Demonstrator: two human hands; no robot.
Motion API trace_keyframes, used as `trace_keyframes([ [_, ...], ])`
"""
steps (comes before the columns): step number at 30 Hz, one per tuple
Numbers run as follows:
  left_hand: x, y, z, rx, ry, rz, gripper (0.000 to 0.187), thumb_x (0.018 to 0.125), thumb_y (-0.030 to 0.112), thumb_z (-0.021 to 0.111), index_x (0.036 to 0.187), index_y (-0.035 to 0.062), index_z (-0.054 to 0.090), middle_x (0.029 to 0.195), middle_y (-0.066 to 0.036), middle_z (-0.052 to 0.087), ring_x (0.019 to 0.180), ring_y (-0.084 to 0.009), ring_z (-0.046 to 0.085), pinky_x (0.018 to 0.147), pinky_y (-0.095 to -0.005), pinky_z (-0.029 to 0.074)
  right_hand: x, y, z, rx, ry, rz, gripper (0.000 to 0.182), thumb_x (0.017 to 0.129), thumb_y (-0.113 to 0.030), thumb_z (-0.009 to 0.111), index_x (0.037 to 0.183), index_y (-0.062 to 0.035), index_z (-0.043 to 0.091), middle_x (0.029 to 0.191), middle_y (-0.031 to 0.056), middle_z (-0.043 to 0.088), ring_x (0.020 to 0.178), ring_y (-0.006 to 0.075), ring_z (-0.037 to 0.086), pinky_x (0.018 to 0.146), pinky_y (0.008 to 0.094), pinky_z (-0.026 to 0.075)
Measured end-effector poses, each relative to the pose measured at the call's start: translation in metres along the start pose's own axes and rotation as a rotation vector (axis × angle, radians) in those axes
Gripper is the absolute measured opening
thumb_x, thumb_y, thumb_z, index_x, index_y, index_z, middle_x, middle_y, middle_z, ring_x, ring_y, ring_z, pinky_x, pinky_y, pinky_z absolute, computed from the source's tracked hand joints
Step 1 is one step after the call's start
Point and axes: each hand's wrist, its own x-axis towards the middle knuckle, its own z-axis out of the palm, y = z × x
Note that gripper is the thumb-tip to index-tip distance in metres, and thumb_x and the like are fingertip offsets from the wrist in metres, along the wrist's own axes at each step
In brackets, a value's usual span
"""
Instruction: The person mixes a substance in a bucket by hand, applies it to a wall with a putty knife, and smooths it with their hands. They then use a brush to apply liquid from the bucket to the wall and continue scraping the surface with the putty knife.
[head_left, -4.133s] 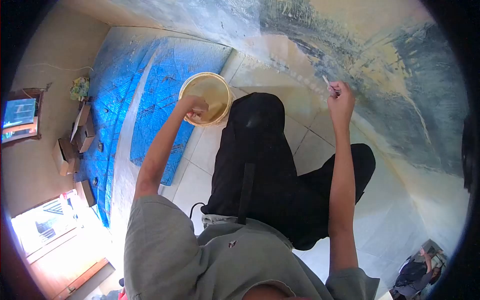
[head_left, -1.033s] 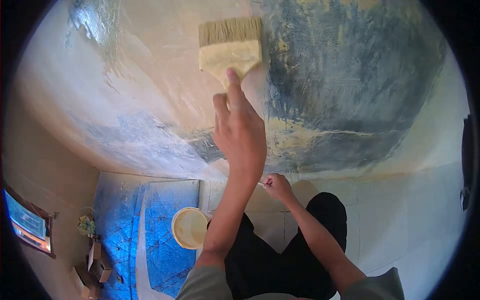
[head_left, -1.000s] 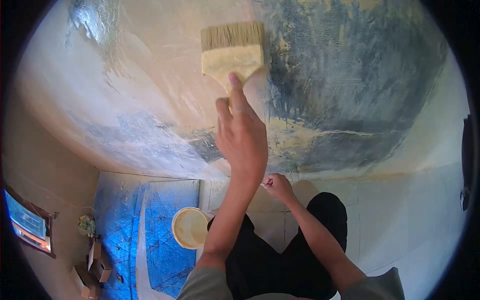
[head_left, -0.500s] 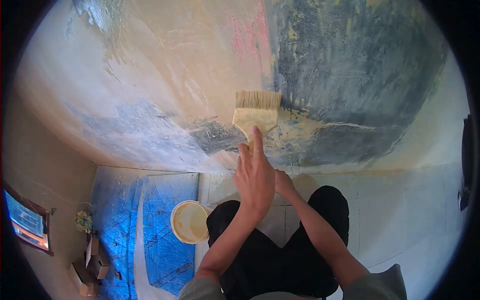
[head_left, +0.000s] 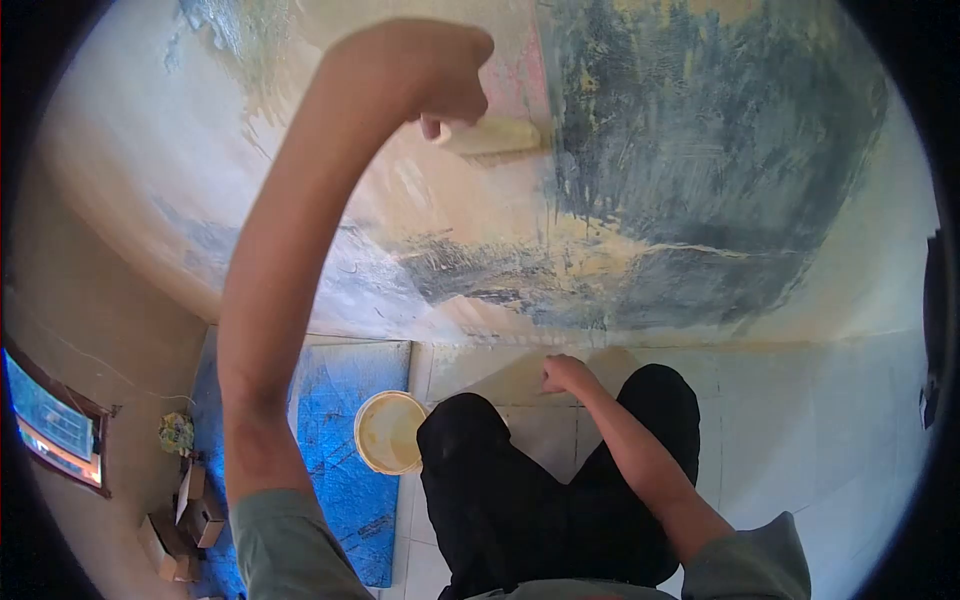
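Observation:
High against the wall, my left hand is closed around the handle of a wide, pale paint brush. The brush lies nearly sideways near the border between the beige and dark grey paint; its bristles are blurred, and the handle is mostly hidden by my fingers. My right hand hangs low between my knees, its fingers curled, with nothing visible in it. It is near the foot of the wall. Left of my knee stands a round, cream-coloured bucket with pale liquid inside.
A blue tarp covers the floor at the left. Cardboard boxes and a crumpled, multicoloured bundle lie by the side wall, below a window. White tiles stretch to the right of my legs.
My left hand has risen up the wall with the brush, which has turned from bristles up to nearly sideways. My right hand stays low, now apart from the left.

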Motion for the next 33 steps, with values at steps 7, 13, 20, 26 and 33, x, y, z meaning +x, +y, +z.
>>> trace_keyframes([
  [7, -0.055, 0.019, -0.041, 0.181, 0.356, -0.075, 0.024, 0.082, 0.024, 0.066, 0.092, 0.0017, 0.066, 0.075, -0.011, 0.069, 0.069, -0.0188, 0.066, 0.062, -0.032, 0.05, 0.006, 0.011, 0.003, -0.106, -0.316, 0.158, 0.025, 0.068, -0.013, 0.062, 0.089, -0.0046, 0.072, 0.094, 0.019, 0.069, 0.085, 0.0333, 0.068, 0.067, 0.0433, 0.053],
  [13, -0.074, 0.026, -0.049, 0.127, 0.476, -0.2, 0.026, 0.083, 0.024, 0.068, 0.094, 0.0002, 0.066, 0.069, -0.012, 0.067, 0.063, -0.0184, 0.065, 0.057, -0.0308, 0.049, 0.004, 0.01, -0.001, -0.101, -0.334, 0.106, 0.018, 0.075, -0.01, 0.056, 0.084, -0.0057, 0.071, 0.088, 0.0161, 0.068, 0.071, 0.0277, 0.063, 0.063, 0.0437, 0.049],
  [20, -0.031, 0.028, 0.084, -0.067, 1.155, -0.258, 0.021, 0.087, 0.015, 0.06, 0.108, 0.0142, 0.063, 0.081, -0.014, 0.063, 0.064, -0.0302, 0.064, 0.053, -0.0407, 0.049, 0.016, 0.018, 0.009, -0.085, -0.387, 0.053, 0.019, 0.076, -0.015, 0.06, 0.087, -0.0054, 0.072, 0.09, 0.0156, 0.068, 0.074, 0.0293, 0.065, 0.065, 0.0441, 0.05],
  [26, -0.009, 0.075, 0.193, -0.198, 1.071, -0.374, 0.033, 0.089, 0.007, 0.06, 0.122, 0.0094, 0.058, 0.082, -0.011, 0.059, 0.059, -0.0292, 0.062, 0.046, -0.0386, 0.047, 0.004, 0.014, 0.002, -0.071, -0.364, 0.039, 0.021, 0.073, -0.015, 0.058, 0.082, -0.0017, 0.071, 0.085, 0.0191, 0.067, 0.071, 0.0313, 0.064, 0.063, 0.0454, 0.049],
  [33, -0.049, 0.113, 0.276, -0.265, 0.826, -0.347, 0.052, 0.081, -0.002, 0.06, 0.131, 0.0076, 0.05, 0.085, -0.013, 0.058, 0.058, -0.0307, 0.061, 0.046, -0.0379, 0.049, 0.009, 0.027, 0.019, -0.004, -0.284, -0.005, 0.021, 0.068, -0.016, 0.059, 0.08, -0.0033, 0.071, 0.079, 0.0165, 0.067, 0.066, 0.0294, 0.062, 0.062, 0.0451, 0.048],
])
